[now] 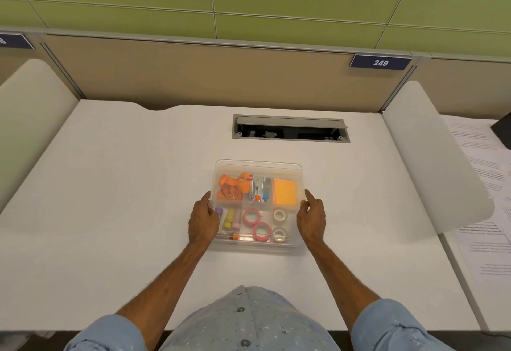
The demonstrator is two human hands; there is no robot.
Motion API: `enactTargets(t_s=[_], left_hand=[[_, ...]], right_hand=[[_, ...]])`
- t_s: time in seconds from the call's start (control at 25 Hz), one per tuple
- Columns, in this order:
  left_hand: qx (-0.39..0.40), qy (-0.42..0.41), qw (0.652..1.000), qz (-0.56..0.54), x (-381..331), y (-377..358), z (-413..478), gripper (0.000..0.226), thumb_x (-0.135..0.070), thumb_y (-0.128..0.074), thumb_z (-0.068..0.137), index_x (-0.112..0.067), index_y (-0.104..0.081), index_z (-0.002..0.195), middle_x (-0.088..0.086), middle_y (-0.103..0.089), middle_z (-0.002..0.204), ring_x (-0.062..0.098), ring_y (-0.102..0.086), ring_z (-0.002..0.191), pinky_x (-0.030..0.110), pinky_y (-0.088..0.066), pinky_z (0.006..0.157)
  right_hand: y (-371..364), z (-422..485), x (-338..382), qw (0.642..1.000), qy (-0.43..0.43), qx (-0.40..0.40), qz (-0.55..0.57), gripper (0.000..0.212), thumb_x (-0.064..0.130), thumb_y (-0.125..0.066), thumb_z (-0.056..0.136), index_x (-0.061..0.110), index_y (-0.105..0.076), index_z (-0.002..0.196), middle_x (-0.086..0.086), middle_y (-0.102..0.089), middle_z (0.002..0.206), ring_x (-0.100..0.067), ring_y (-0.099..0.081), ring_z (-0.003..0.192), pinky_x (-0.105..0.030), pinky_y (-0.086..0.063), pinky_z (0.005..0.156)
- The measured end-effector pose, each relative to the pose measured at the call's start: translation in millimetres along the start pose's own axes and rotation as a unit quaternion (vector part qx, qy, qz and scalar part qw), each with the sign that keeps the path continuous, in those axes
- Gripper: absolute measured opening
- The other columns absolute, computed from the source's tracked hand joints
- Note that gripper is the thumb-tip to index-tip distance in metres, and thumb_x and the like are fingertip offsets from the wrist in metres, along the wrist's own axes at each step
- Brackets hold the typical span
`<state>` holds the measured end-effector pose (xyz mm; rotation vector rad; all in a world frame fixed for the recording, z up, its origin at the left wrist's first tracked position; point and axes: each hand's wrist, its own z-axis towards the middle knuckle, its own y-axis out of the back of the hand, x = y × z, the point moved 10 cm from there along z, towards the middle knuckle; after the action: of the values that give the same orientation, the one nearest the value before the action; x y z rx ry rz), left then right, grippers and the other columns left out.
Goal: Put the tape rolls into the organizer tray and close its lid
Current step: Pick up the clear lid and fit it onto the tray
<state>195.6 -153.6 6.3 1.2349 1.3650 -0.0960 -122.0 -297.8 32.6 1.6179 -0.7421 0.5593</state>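
Gripping the clear organizer tray point(287, 169) at its sides, my left hand point(203, 222) and right hand point(312, 219) bracket it on the white surface point(124, 185); between them, two pink tape rolls point(257, 225) and two clear rolls point(279, 225) sit in its near compartments.

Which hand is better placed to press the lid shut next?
Neither clearly. The left hand and right hand each rest against one side of the organizer tray, level with each other. The tape rolls lie inside under the clear lid. A two-handed press looks likeliest.
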Motion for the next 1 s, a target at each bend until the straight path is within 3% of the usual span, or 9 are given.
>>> enactTargets(t_s=[0.24, 0.52, 0.64, 0.76, 0.92, 1.0], left_hand=[[0.012, -0.009, 1.000, -0.021, 10, -1, -11, 0.049, -0.013, -0.053, 0.109, -0.008, -0.044, 0.157, 0.016, -0.057, 0.156, 0.039, -0.054, 0.143, 0.054, -0.045, 0.120], [0.031, -0.022, 0.999, -0.021, 10, -1, -14, 0.053, -0.005, -0.050, 0.109, -0.008, -0.039, 0.160, 0.016, -0.051, 0.161, 0.037, -0.048, 0.148, 0.052, -0.040, 0.124], [0.037, -0.031, 0.999, 0.004, 5, -4, -18, 0.058, -0.015, -0.047, 0.112, -0.011, -0.027, 0.166, 0.015, -0.042, 0.167, 0.038, -0.041, 0.152, 0.055, -0.040, 0.123], [0.010, -0.088, 0.993, 0.081, -3, -5, -34, 0.065, -0.033, -0.040, 0.114, -0.015, -0.010, 0.169, 0.011, -0.017, 0.178, 0.034, -0.019, 0.164, 0.057, -0.024, 0.132], [0.057, -0.205, 0.950, 0.230, -5, -34, -57, 0.081, -0.049, -0.044, 0.109, -0.016, -0.001, 0.169, 0.008, 0.003, 0.180, 0.029, 0.000, 0.167, 0.056, -0.008, 0.136], [0.086, -0.213, 0.940, 0.254, -6, -41, -55, 0.101, -0.066, -0.049, 0.101, -0.015, 0.006, 0.169, 0.007, 0.013, 0.178, 0.028, 0.012, 0.166, 0.053, 0.000, 0.136]], right_hand=[[-4, -11, -1, 0.999, 0.029, -0.002, -0.035, 0.045, 0.004, -0.044, 0.111, 0.004, -0.051, 0.155, -0.021, -0.059, 0.135, -0.036, -0.058, 0.129, -0.044, -0.051, 0.104], [-7, -8, -2, 0.999, 0.020, 0.023, -0.041, 0.046, 0.005, -0.042, 0.112, 0.007, -0.047, 0.158, -0.024, -0.058, 0.133, -0.039, -0.059, 0.128, -0.045, -0.051, 0.104], [-11, -14, -3, 0.997, 0.013, 0.030, -0.067, 0.050, 0.014, -0.043, 0.114, 0.011, -0.038, 0.163, -0.020, -0.054, 0.144, -0.036, -0.053, 0.137, -0.048, -0.049, 0.110], [-4, -36, 1, 0.986, 0.071, -0.008, -0.152, 0.057, 0.028, -0.043, 0.113, 0.014, -0.028, 0.167, -0.011, -0.042, 0.164, -0.031, -0.043, 0.151, -0.051, -0.041, 0.120], [-26, -64, 1, 0.943, 0.183, 0.025, -0.278, 0.064, 0.042, -0.032, 0.114, 0.021, -0.012, 0.171, -0.003, -0.012, 0.179, -0.021, -0.016, 0.167, -0.048, -0.016, 0.136], [-34, -65, 1, 0.929, 0.195, 0.044, -0.311, 0.065, 0.045, -0.027, 0.114, 0.023, -0.005, 0.171, -0.002, 0.000, 0.180, -0.020, -0.004, 0.169, -0.049, -0.009, 0.137]])
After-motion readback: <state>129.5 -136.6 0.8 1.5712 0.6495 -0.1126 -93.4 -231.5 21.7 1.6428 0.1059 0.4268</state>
